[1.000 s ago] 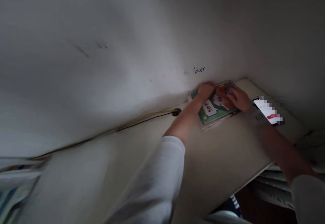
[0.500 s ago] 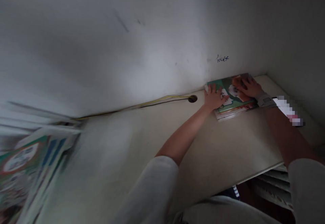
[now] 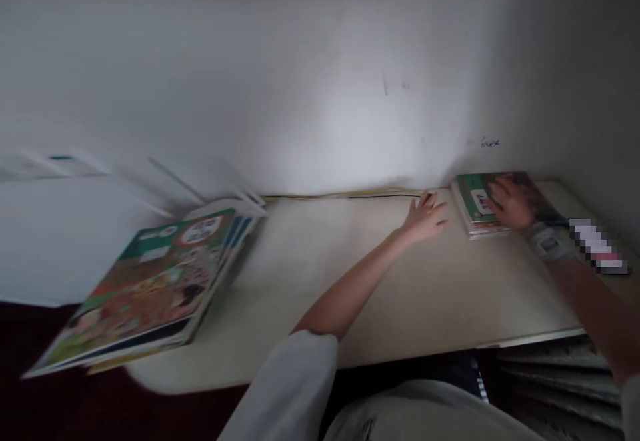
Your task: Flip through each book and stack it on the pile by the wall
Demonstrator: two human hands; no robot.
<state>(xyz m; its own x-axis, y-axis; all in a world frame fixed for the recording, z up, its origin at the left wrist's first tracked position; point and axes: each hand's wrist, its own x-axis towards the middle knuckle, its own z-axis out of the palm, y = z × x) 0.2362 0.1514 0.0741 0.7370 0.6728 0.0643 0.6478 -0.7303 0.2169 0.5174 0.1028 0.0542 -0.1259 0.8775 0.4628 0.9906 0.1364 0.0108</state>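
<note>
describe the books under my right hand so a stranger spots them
Follow the pale desk along the wall toward its right end. There, under the right hand, lies a stack of books, green on top with a white label. Unlike the fanned stack at the left end, it lies wholly on the desk.

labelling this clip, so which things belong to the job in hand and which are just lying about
In use:
small book stack, under the right fingers
desk, bearing the stack

Apparently just lying about:
phone at the right
cables along the wall
larger book pile at left, role unclear
</note>
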